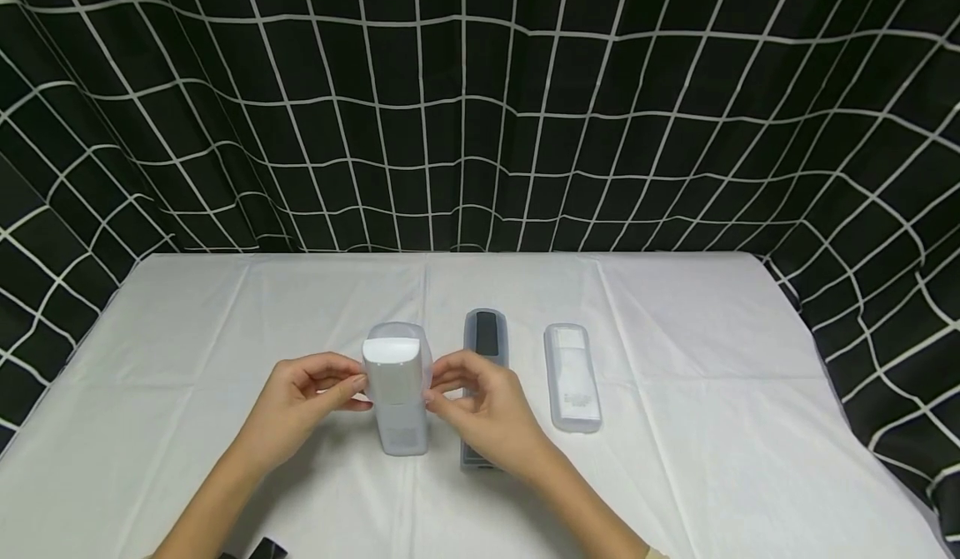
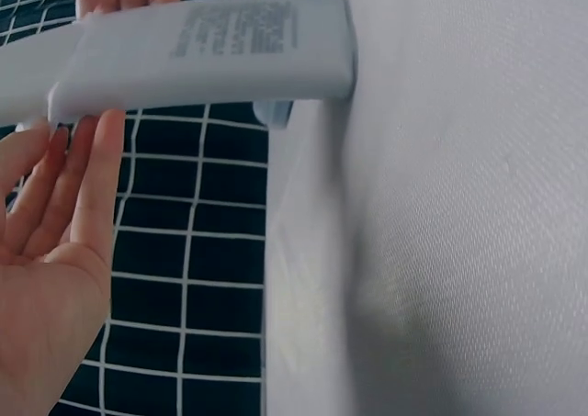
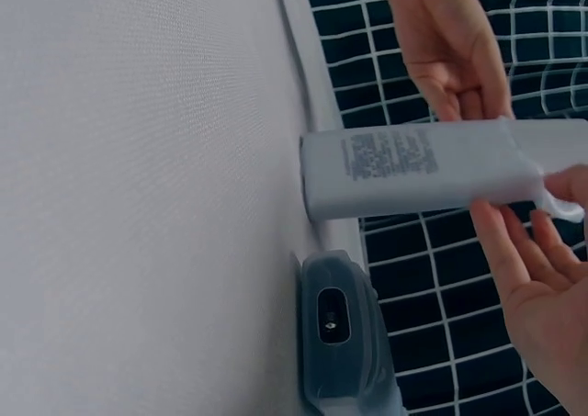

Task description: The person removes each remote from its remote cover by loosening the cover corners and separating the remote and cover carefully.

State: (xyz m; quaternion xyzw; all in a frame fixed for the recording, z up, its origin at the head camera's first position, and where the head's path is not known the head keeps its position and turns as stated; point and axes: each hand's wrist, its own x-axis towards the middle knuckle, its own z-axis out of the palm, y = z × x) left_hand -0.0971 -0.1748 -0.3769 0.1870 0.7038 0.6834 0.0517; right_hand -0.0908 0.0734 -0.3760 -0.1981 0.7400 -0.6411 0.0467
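In the head view a white remote control [image 1: 393, 376] stands tilted on end, partly inside a translucent sleeve-like cover [image 1: 403, 444]. Its upper end sticks out at the cover's mouth. My left hand [image 1: 303, 405] pinches the cover's edge on the left side, and my right hand [image 1: 491, 417] pinches it on the right. Printed text shows through the cover [image 2: 230, 44] on the back of the remote in the left wrist view. Seen from the right wrist, the cover's lower end [image 3: 322, 177] meets or nearly meets the tabletop.
A dark remote [image 1: 487, 334] in a clear cover lies partly hidden behind my right hand. Right of it lies a white remote [image 1: 573, 380], also covered. A white cloth [image 1: 720, 442] covers the table. Black curtains [image 1: 480, 126] with white grid lines hang behind and beside it.
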